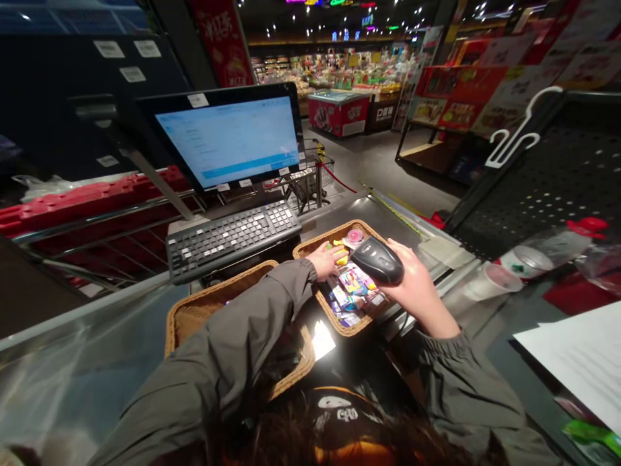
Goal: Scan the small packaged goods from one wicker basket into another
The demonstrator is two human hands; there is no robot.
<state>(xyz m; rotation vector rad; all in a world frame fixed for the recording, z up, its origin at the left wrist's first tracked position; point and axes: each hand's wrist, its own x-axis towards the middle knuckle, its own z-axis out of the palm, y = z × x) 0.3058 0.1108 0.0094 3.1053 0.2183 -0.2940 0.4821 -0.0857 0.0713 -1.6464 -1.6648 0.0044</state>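
Note:
My right hand (412, 285) is closed round a black handheld barcode scanner (376, 260), held above the right wicker basket (350, 331). Over that basket's left side reaches my left hand (324, 260), its fingers stretched out against a small yellow packet (342, 254). I cannot make out a firm grip on it. Colourful small snack packets (353, 285) fill the near part of the basket. Beside the scanner's front end lies a small clear cup with a pink top (355, 235). A second wicker basket (189, 317) stands at the left, partly hidden under my left sleeve.
A keyboard (235, 239) and a lit monitor (233, 139) stand behind the left basket. To the right are plastic cups (495, 279), paper sheets (577, 356) and a black perforated panel (543, 175) with a white hanger (514, 136). A shopping cart (313, 181) stands beyond the counter.

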